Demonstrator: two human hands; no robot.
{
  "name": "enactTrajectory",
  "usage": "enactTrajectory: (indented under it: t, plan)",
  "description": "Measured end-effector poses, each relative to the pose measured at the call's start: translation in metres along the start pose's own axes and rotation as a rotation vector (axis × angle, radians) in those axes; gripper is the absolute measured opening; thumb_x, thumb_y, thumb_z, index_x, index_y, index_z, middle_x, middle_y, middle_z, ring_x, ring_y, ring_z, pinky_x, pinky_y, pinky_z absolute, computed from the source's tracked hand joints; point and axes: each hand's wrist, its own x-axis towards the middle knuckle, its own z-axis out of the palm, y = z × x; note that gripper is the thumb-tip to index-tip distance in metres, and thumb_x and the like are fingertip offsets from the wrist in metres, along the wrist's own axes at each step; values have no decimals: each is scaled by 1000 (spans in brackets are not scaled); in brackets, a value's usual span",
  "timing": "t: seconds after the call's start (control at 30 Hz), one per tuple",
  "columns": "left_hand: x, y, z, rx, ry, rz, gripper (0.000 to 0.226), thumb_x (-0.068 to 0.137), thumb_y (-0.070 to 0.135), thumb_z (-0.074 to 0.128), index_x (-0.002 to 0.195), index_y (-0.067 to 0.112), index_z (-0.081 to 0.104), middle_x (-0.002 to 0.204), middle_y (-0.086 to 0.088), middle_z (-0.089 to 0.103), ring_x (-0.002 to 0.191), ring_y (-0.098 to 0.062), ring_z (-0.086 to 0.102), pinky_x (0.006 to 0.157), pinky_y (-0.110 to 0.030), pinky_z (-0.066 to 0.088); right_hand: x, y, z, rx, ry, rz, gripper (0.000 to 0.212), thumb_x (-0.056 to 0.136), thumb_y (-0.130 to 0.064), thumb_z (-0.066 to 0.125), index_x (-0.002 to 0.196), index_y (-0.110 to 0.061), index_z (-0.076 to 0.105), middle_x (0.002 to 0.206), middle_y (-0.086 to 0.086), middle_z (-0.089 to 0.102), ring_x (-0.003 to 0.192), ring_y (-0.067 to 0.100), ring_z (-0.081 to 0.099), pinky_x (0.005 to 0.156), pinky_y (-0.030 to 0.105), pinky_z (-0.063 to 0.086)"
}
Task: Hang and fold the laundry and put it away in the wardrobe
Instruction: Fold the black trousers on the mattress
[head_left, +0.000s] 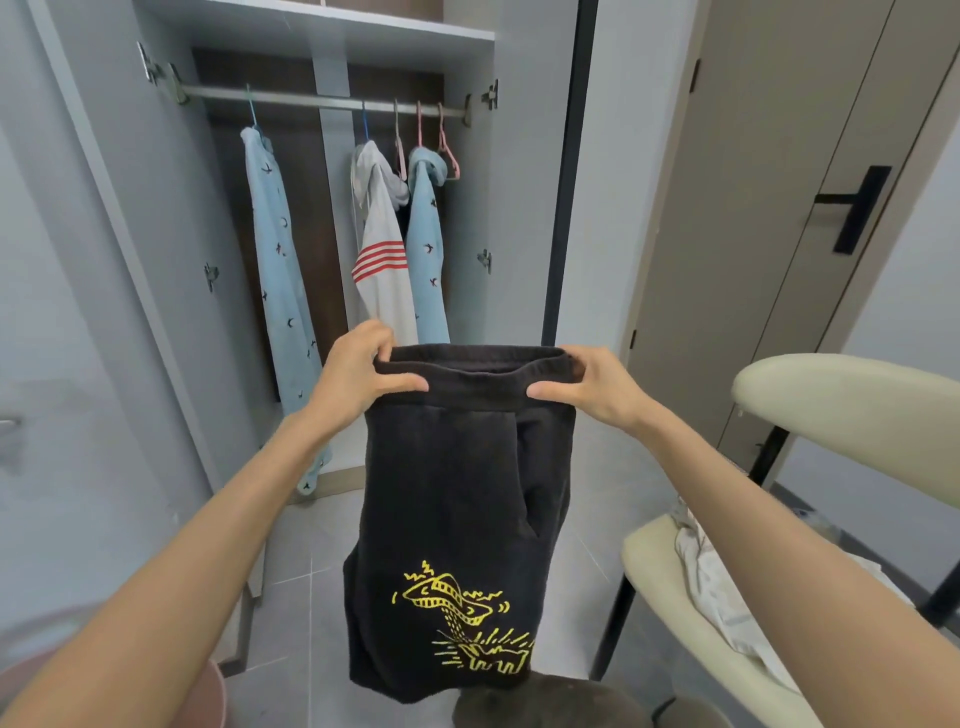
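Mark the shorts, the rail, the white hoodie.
shorts (457, 493): head view, front below the waistband.
rail (301, 101): head view, bare stretch of bar.
white hoodie (380, 262): head view, red stripes.

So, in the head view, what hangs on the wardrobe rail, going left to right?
Long blue garment → white hoodie with red stripes → shorter blue garment → empty pink hanger. A further hanger by the hoodie overlaps it, so it is left out.
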Motion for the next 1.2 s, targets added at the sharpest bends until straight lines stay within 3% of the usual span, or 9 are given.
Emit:
enactTrajectory:
  t: [0.17, 0.27, 0.37, 0.47, 0.57, 0.67, 0.77, 0.93, 1.2]
  plan:
    - [-4, -10, 1, 107, -124, 37, 46, 73, 28, 79, 62, 16, 36, 107, 7, 51, 95, -10, 50, 80, -18, 43, 8, 3, 2, -67, 11, 39, 33, 81, -23, 75, 107, -5, 66, 102, 9, 71, 95, 24, 67, 86, 38, 56]
    - [-4, -16, 10, 51, -161, -91, 43, 77, 29, 76, 64, 16, 36, 83, 5, 60, 77, -15, 56, 66, -20, 46, 13, 4, -2, -153, -27, 57, 35, 79, -27, 76, 105, -4, 67, 98, 11, 72, 91, 27, 67, 85, 43, 56]
    - [0, -19, 16, -6, -166, -158, 42, 78, 29, 75, 69, 18, 35, 70, 1, 50, 66, -14, 49, 57, -19, 40, 17, 7, -5, -312, -36, 61, 35, 80, -35, 74, 96, -5, 65, 90, 14, 68, 81, 32, 61, 75, 41, 51]
    - [3, -22, 18, -88, -243, -220, 36, 77, 30, 75, 90, 23, 42, 95, 2, 55, 88, -15, 55, 73, -25, 51, 23, 11, -2, -398, -43, 84, 33, 85, -34, 69, 102, -7, 61, 90, 9, 63, 76, 26, 63, 58, 33, 52]
    - [9, -22, 20, -138, -234, -273, 43, 77, 33, 76, 109, 29, 47, 115, 7, 50, 104, -14, 52, 85, -29, 50, 32, 15, 2, -230, -71, 182, 26, 92, -22, 62, 111, -7, 54, 101, 9, 63, 72, 30, 70, 57, 37, 60]
    - [18, -16, 23, -213, -160, -303, 38, 75, 37, 76, 107, 27, 57, 110, 6, 56, 101, -13, 54, 71, -18, 48, 44, 17, 1, -51, -21, 234, 24, 94, -14, 59, 115, -7, 50, 104, 12, 62, 73, 33, 71, 57, 37, 60]
    - [33, -6, 25, -338, -93, -337, 42, 72, 35, 79, 109, 21, 62, 105, 5, 62, 96, -15, 59, 71, -20, 51, 58, 17, -7, 67, 49, 239, 22, 94, -11, 58, 115, -8, 49, 102, 9, 59, 74, 31, 72, 66, 37, 61]
    - [58, 29, 32, -406, -60, -295, 34, 72, 35, 79, 99, 29, 59, 92, 14, 59, 86, -9, 59, 59, -12, 47, 68, 16, -32, 147, 193, 185, 11, 95, -11, 56, 103, -11, 49, 101, 3, 55, 75, 23, 71, 67, 29, 60]
    - [75, 120, 59, -531, -96, -104, 27, 66, 34, 83, 84, 36, 63, 89, 17, 63, 81, -3, 62, 52, -5, 45, 24, 1, -117, 199, 411, 111, 11, 94, -7, 55, 101, -9, 47, 105, 7, 53, 76, 24, 69, 78, 35, 59]
